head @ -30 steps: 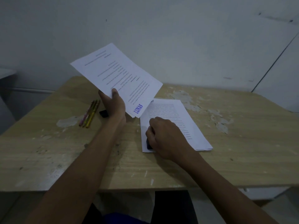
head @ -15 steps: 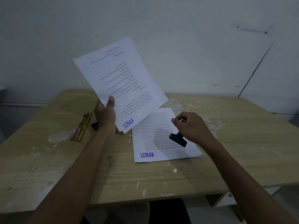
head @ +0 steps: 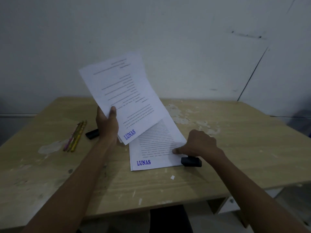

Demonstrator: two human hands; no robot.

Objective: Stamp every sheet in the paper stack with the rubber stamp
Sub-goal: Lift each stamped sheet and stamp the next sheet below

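While the right hand [head: 200,147] grips the black block stamp [head: 191,161] at lower centre, one finger on the flat stack [head: 156,148] marked "LUNAS", the left hand [head: 106,123] pinches lifted sheets [head: 122,96] above.

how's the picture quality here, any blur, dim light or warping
Head view: dim, flat light with a bluish cast and no glare; the printed lines on the held sheets are smeared and unreadable, though the blue LUNAS stamp mark on the paper stack reads clearly; the table edges bow from wide-angle distortion; the right hand is slightly soft.
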